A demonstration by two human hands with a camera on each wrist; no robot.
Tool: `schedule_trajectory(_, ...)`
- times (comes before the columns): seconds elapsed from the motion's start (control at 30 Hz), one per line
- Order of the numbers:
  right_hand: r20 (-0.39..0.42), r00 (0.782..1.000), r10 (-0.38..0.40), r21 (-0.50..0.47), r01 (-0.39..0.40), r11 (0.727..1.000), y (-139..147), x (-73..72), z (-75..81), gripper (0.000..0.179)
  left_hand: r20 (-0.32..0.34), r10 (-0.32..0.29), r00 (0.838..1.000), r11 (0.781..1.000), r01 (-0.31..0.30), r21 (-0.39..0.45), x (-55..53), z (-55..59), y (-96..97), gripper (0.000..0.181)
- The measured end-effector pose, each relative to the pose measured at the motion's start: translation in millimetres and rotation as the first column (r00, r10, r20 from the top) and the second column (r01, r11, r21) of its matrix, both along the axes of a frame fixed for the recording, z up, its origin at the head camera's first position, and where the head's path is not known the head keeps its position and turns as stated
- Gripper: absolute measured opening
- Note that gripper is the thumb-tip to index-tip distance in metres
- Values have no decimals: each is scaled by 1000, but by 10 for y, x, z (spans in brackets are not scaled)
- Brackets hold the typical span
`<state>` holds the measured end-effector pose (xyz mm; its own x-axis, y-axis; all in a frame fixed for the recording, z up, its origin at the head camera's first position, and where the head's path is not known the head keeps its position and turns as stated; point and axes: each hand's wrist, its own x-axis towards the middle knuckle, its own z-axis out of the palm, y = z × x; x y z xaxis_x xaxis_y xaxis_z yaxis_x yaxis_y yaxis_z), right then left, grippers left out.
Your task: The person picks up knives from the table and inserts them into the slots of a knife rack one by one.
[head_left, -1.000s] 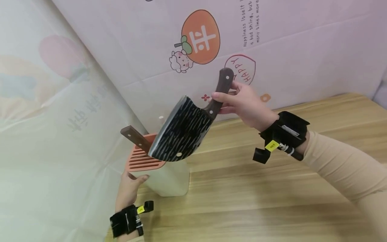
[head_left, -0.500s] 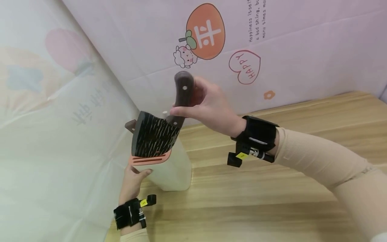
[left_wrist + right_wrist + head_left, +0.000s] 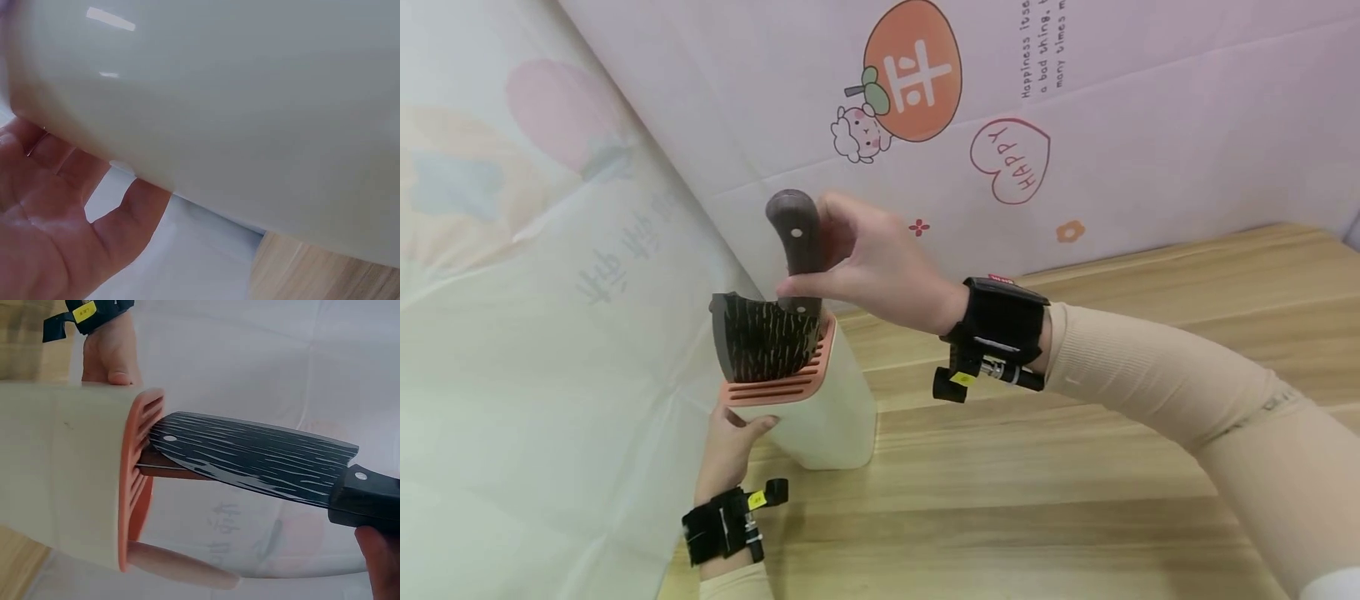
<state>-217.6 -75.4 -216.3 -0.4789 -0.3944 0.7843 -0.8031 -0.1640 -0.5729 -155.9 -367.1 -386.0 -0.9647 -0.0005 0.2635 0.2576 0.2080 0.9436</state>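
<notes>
In the head view my right hand [image 3: 880,271] grips the dark wooden handle of a cleaver [image 3: 767,342], whose black blade has pale streaks. The blade points down at the orange slotted top of a cream knife block [image 3: 846,417]. In the right wrist view the blade's end [image 3: 250,453] meets the slots; how deep it sits I cannot tell. My left hand [image 3: 726,450] holds the block's side near the top, thumb on the front. The left wrist view shows its fingers [image 3: 147,203] against the glossy cream wall.
A brown riveted knife handle [image 3: 172,467] sticks out of the block behind the cleaver. Beside it a rounded pale handle [image 3: 184,565] protrudes. The block stands on a wooden table [image 3: 1037,467], close to printed cloth walls [image 3: 1112,150] at the left and back.
My right hand has carried the cleaver left and down, turning the blade more upright, from above the block to its slots. The left hand has stayed on the block.
</notes>
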Motion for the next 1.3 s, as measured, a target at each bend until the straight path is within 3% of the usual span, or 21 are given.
schedule_trajectory(0.23, -73, 997, -23, 71, 28, 997, -72, 76, 110, 41, -7, -6, 1000, 1000, 7, 10, 4, -6, 9, 82)
schedule_trajectory(0.5, -72, 993, -97, 151, 107, 983, -97, 52, 122, 45, -15, -41, 999, 999, 41, 6, -34, -32, 4, 87)
schedule_trajectory(0.6, -81, 992, -100, 189, 114, 975, -127, 28, 55, 43, -19, -42, 999, 999, 43, 9, -52, -41, 6, 88)
schedule_trajectory(0.77, 12, 997, -71, 240, 66, 969, -257, 20, -101, 41, -32, -37, 999, 999, 37, 3, -15, -52, 15, 88)
schedule_trajectory(0.97, -5, 996, -86, 325, 83, 942, -402, 48, -411, 33, -37, -46, 998, 999, 46, 4, 6, -55, 36, 86)
schedule_trajectory(1.1, 40, 994, -101, 341, 82, 937, -416, 56, -612, 30, -30, -59, 998, 998, 58, -15, 3, -54, 40, 83)
schedule_trajectory(1.2, 48, 994, -100, 350, 77, 934, -414, 55, -664, 28, -29, -41, 999, 999, 41, -15, 8, -64, 25, 82)
schedule_trajectory(1.3, 25, 994, -110, 406, 90, 910, -417, 47, -640, 28, -20, -12, 1000, 1000, 12, -4, 1, -71, 13, 82)
